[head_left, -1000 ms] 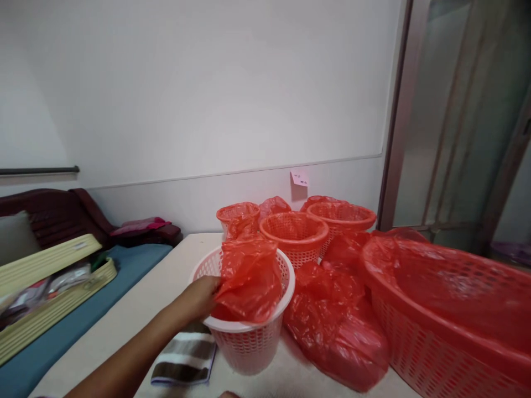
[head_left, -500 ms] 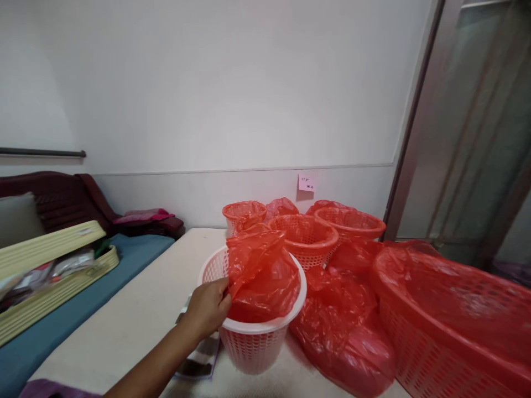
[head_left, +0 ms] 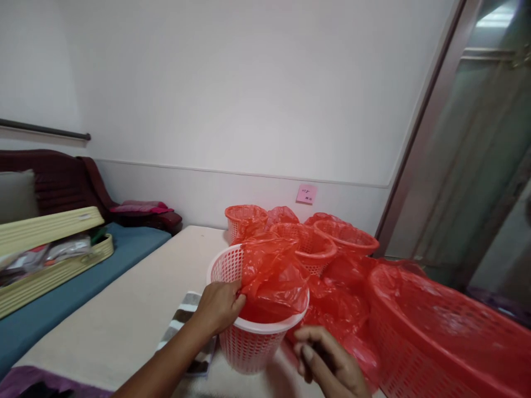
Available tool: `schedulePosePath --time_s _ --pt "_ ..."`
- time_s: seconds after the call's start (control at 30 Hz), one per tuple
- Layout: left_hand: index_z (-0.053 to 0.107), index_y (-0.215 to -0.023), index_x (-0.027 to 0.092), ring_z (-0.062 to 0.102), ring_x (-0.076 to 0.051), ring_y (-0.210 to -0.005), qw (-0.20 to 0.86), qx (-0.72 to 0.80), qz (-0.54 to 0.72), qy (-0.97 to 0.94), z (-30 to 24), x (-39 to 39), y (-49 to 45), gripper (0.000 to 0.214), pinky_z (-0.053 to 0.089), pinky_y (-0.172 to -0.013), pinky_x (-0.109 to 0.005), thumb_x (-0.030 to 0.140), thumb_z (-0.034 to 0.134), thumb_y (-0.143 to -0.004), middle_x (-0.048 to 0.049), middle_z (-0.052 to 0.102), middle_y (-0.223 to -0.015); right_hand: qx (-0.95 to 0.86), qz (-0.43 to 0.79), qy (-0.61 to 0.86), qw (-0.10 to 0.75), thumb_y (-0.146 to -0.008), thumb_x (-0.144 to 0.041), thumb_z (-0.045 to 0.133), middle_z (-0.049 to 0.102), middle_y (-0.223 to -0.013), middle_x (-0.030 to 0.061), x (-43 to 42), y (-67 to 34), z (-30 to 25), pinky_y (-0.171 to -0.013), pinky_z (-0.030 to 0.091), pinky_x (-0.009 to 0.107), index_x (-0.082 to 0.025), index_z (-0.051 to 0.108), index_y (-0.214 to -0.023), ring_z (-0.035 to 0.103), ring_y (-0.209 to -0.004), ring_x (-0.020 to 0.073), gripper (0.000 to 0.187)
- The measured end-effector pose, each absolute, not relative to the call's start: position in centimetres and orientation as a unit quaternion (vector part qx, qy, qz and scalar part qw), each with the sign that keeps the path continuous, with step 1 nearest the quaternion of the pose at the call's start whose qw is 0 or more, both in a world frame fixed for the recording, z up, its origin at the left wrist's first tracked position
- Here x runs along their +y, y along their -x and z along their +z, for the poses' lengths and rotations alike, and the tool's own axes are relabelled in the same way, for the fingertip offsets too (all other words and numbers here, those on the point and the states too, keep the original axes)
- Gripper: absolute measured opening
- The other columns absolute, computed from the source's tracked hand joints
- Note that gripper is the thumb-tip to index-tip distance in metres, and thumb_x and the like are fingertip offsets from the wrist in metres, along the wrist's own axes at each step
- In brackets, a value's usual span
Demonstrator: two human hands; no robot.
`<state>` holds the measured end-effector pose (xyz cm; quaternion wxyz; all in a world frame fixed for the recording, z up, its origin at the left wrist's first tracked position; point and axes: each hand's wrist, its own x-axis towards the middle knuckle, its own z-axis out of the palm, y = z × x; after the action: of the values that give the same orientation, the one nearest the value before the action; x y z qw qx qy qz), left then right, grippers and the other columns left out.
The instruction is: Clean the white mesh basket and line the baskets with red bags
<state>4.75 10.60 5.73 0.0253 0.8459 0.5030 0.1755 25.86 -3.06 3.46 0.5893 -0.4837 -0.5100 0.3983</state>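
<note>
A white perforated plastic basket (head_left: 253, 354) stands upright on the pale-covered surface. Inside it, and rising over its right side, is a thin red plastic bag (head_left: 274, 276). My left hand (head_left: 220, 304) is closed at the basket's near-left rim, pinching the bag's edge between thumb and fingers. My right hand (head_left: 327, 359) hovers just right of the basket, its fingers loosely bent and apart, with nothing visible in them. A striped grey, white and brown cloth (head_left: 182, 315) lies under my left forearm, partly hidden by it.
Behind stand several red-lined baskets (head_left: 305, 243) and red bags. A large red-lined basket (head_left: 415, 326) stands at the right. A pink note (head_left: 306, 194) is on the wall. Left are a blue mat (head_left: 136, 243), an open yellow case (head_left: 62, 254) and a dark red sofa (head_left: 53, 188).
My right hand has come into view to the right of the white basket. The bag's upper part now spreads further right over the basket, and my left hand still grips its edge.
</note>
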Motion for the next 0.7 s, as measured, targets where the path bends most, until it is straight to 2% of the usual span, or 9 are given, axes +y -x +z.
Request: schedulePosePath --time_s 0.17,0.23,0.33,0.4,0.47,0.53,0.6,0.67,0.7 --pt "0.065 -0.088 0.019 0.071 -0.032 -0.084 0.023 0.487 0.172 -0.856 5.7 10.6 -4.5 0.030 0.044 -0.068 -0.038 0.028 0.037 -0.086 -0.0141 0.075 -0.089 -0.644 0.141 0.503 0.559 -0.092 -0.036 0.053 0.064 -0.088 0.0025 -0.6 -26.2 7.1 -0.074 0.049 0.026 -0.025 0.064 -0.099 0.062 -0.082 0.0166 0.017" --pt "0.065 -0.091 0.019 0.071 -0.032 -0.084 0.026 0.480 0.174 -0.859 5.7 10.6 -4.4 0.030 0.045 -0.069 -0.039 0.029 0.036 -0.087 -0.0145 0.075 -0.089 -0.683 0.045 0.505 0.525 -0.093 -0.029 0.049 0.064 -0.095 0.0041 0.4 -26.2 8.2 -0.079 0.049 0.029 -0.025 0.062 -0.105 0.062 -0.088 0.0179 0.018" --pt "0.064 -0.096 0.017 0.071 -0.032 -0.086 0.036 0.474 0.184 -0.860 5.7 10.6 -4.3 0.034 0.047 -0.072 -0.041 0.029 0.034 -0.088 -0.0157 0.075 -0.091 -0.720 -0.039 0.507 0.472 -0.091 -0.024 0.047 0.061 -0.110 0.0086 1.8 -25.9 9.5 -0.079 0.051 0.033 -0.024 0.055 -0.123 0.062 -0.084 0.0177 0.033" --pt "0.063 -0.102 0.015 0.071 -0.033 -0.087 0.045 0.473 0.194 -0.858 5.5 10.7 -4.2 0.036 0.047 -0.074 -0.042 0.028 0.032 -0.089 -0.0172 0.075 -0.091 -0.725 -0.034 0.530 0.438 -0.087 -0.026 0.052 0.060 -0.118 0.0117 2.8 -25.6 9.9 -0.075 0.052 0.034 -0.022 0.045 -0.137 0.062 -0.078 0.0171 0.050" --pt "0.060 -0.112 0.011 0.070 -0.034 -0.088 0.059 0.472 0.205 -0.855 5.3 10.7 -4.1 0.040 0.048 -0.075 -0.044 0.026 0.031 -0.089 -0.0187 0.074 -0.092 -0.716 0.022 0.569 0.403 -0.081 -0.026 0.059 0.065 -0.108 0.0101 4.1 -25.3 10.1 -0.069 0.052 0.034 -0.020 0.035 -0.145 0.062 -0.070 0.0173 0.068" --pt "0.054 -0.125 0.007 0.070 -0.036 -0.090 0.076 0.470 0.216 -0.852 5.1 10.8 -4.1 0.047 0.048 -0.077 -0.047 0.024 0.031 -0.088 -0.0209 0.074 -0.094 -0.706 0.095 0.588 0.383 -0.074 -0.019 0.059 0.068 -0.084 0.0029 5.6 -25.2 10.1 -0.062 0.051 0.032 -0.017 0.043 -0.139 0.062 -0.061 0.0168 0.067" --pt "0.047 -0.134 0.003 0.069 -0.038 -0.091 0.099 0.468 0.228 -0.848 4.8 10.8 -4.0 0.053 0.047 -0.079 -0.050 0.023 0.030 -0.088 -0.0236 0.073 -0.096 -0.708 0.134 0.579 0.381 -0.068 -0.010 0.052 0.064 -0.068 -0.0020 7.0 -25.3 10.1 -0.056 0.049 0.028 -0.017 0.061 -0.113 0.060 -0.056 0.0156 0.047" --pt "0.041 -0.139 0.001 0.068 -0.039 -0.092 0.129 0.463 0.247 -0.841 4.6 10.9 -3.9 0.058 0.046 -0.081 -0.053 0.025 0.033 -0.087 -0.0247 0.072 -0.096 -0.715 0.116 0.562 0.399 -0.064 -0.006 0.046 0.064 -0.069 -0.0013 8.1 -25.6 10.4 -0.059 0.048 0.027 -0.018 0.064 -0.088 0.061 -0.061 0.0155 0.033" --pt "0.039 -0.141 0.002 0.068 -0.039 -0.093 0.149 0.457 0.260 -0.837 4.5 11.0 -3.8 0.060 0.045 -0.082 -0.054 0.028 0.038 -0.087 -0.0237 0.073 -0.097 -0.718 0.094 0.554 0.410 -0.064 -0.005 0.045 0.065 -0.074 0.0001 8.3 -25.7 10.7 -0.064 0.049 0.028 -0.019 0.063 -0.083 0.062 -0.068 0.0164 0.030"
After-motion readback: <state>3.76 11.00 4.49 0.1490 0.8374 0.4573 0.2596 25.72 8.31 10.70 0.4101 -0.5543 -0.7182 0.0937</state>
